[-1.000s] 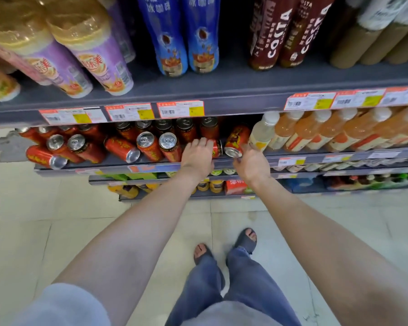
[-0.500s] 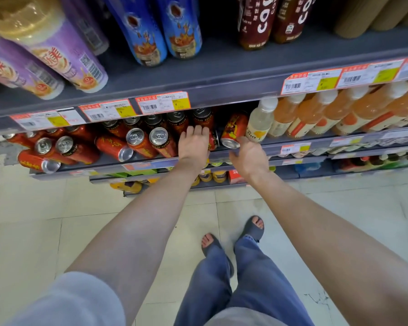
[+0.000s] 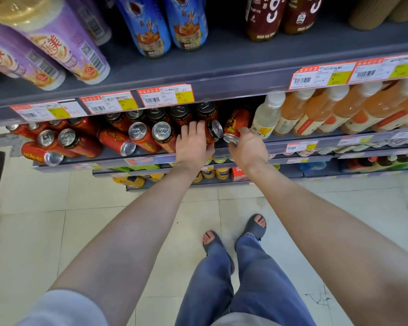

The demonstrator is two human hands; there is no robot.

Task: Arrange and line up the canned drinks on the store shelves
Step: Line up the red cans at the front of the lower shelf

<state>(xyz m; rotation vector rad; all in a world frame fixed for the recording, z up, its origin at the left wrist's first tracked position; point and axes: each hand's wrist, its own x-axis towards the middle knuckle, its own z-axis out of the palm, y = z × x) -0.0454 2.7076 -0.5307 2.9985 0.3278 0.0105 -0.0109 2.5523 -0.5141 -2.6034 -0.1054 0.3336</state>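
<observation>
Several red drink cans crowd the second shelf under the price tags. Some stand upright, such as two silver-topped cans; others lie on their sides, like one at the left end and one in the middle. My left hand reaches in with straight fingers over a tilted can. My right hand grips the lower end of another tipped red can next to the pale bottle.
Pale and orange juice bottles fill the same shelf to the right. Purple, blue and brown bottles stand on the shelf above. Lower shelves hold yellow cans. Tiled floor and my sandalled feet are below.
The view has drifted down and closer to the shelf. Both hands stay at the same cans; my right hand now wraps further round the tipped can's end.
</observation>
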